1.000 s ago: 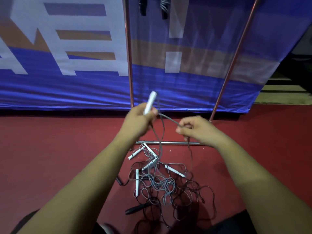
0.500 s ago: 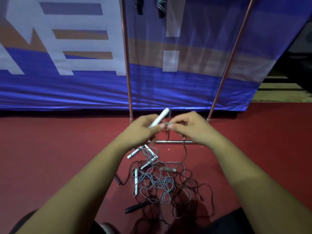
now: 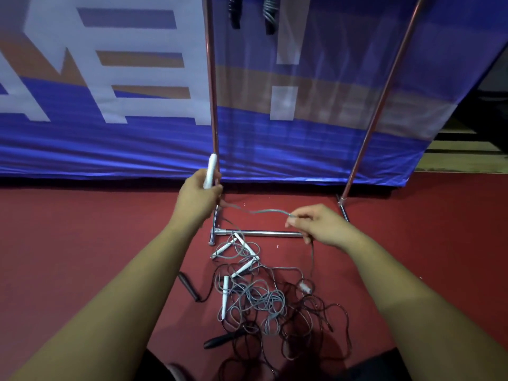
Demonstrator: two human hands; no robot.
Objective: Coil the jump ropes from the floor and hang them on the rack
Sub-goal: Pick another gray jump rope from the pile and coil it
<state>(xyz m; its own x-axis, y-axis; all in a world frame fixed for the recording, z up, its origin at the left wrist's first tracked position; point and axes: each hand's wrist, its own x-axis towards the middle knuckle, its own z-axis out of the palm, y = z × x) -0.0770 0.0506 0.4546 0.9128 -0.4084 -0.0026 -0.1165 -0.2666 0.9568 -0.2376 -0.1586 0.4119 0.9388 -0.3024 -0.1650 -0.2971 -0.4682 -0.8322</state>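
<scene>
The grey cord (image 3: 264, 211) spans our hands.
Our left hand (image 3: 199, 196) grips the white handle (image 3: 211, 167); our right hand (image 3: 316, 224) pinches the cord; the banner (image 3: 110, 144) shows "!".

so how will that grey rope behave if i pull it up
Probably floppy: the grey cord sags from the white handle in the left hand to the right hand. Likely to snag, since its loops lie tangled with dark ropes.

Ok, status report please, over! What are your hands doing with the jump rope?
Left hand grips white handle. Right hand pinches grey cord, stretched between both hands. Other ropes tangled on floor below. Over.
</scene>
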